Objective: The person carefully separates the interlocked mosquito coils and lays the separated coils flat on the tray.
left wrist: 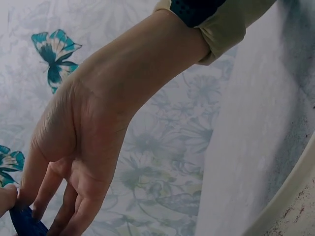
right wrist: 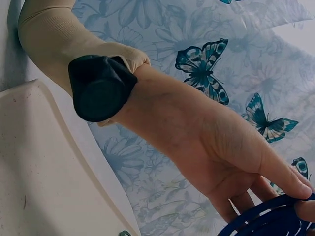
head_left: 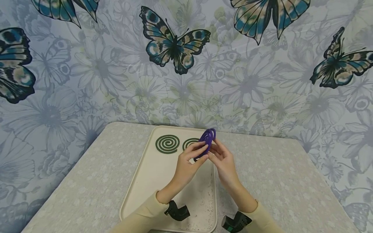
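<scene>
Both hands hold a purple mosquito coil (head_left: 207,137), a flat spiral tilted up on edge above the far right part of the tray (head_left: 157,184). My left hand (head_left: 186,163) pinches its left side between thumb and fingers. On the lower right side, my right hand (head_left: 227,161) grips it with the thumb at the near edge and the fingers behind. The right wrist view shows the rings of the coil (right wrist: 273,219) under the thumb; the left wrist view catches only a corner of the coil (left wrist: 24,223).
A dark green mosquito coil (head_left: 167,144) lies flat at the tray's far left. Beside it, a second green coil (head_left: 190,139) is partly hidden by the hands. Dark specks dot the tray's near right part. Behind the table (head_left: 268,174) hangs a butterfly-patterned cloth (head_left: 186,90).
</scene>
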`<state>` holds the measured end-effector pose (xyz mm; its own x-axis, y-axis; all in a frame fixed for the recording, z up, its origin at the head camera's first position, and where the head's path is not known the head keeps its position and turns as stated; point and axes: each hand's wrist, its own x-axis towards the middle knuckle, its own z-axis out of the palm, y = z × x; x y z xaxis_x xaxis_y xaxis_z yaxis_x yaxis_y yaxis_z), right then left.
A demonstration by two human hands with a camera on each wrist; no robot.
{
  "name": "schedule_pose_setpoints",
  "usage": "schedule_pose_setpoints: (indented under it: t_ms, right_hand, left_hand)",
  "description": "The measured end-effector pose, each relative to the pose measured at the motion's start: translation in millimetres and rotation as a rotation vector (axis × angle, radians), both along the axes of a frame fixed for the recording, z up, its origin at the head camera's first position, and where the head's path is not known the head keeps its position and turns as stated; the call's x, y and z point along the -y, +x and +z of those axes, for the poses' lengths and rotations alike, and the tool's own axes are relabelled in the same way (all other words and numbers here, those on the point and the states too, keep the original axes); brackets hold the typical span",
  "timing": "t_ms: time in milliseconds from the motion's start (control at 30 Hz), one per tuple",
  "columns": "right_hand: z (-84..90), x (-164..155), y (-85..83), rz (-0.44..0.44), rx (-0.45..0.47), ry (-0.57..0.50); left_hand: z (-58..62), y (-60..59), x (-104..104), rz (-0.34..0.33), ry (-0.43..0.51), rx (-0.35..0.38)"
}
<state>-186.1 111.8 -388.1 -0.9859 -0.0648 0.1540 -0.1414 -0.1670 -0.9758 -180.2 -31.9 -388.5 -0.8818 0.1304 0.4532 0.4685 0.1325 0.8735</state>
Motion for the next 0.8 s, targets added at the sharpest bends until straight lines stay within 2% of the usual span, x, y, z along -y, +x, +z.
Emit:
schedule_pose_setpoints:
  t_ms: [67, 167, 433, 633, 700, 800]
  right_hand:
    - [-1.1, -0.1, -0.7, -0.016, 0.013, -0.01]
    - [-2.3, 0.0, -0.8, -0.021, 0.011, -0.03]
    - [-1.5, 0.6, -0.5, -0.059, -0.009, -0.008]
    - [0.9, 0.9, 1.5, -0.098, -0.089, -0.016]
    - [1.8, 0.3, 2.1, -0.081, -0.12, -0.005]
    - [3.1, -0.9, 2.8, -0.035, -0.148, 0.022]
  left_hand:
    - [-9.8, -4.9, -0.5, -0.001, 0.011, 0.011]
    - [-12.8, -5.7, -0.1, -0.009, 0.027, 0.009]
    - [-11.8, -4.9, -1.1, -0.081, 0.073, 0.002]
    - [-11.0, -5.6, -2.8, -0.16, 0.177, 0.041]
    - [-10.6, -5.9, -2.4, -0.159, 0.185, 0.051]
    - [-8.8, -5.6, -0.5, -0.108, 0.122, 0.037]
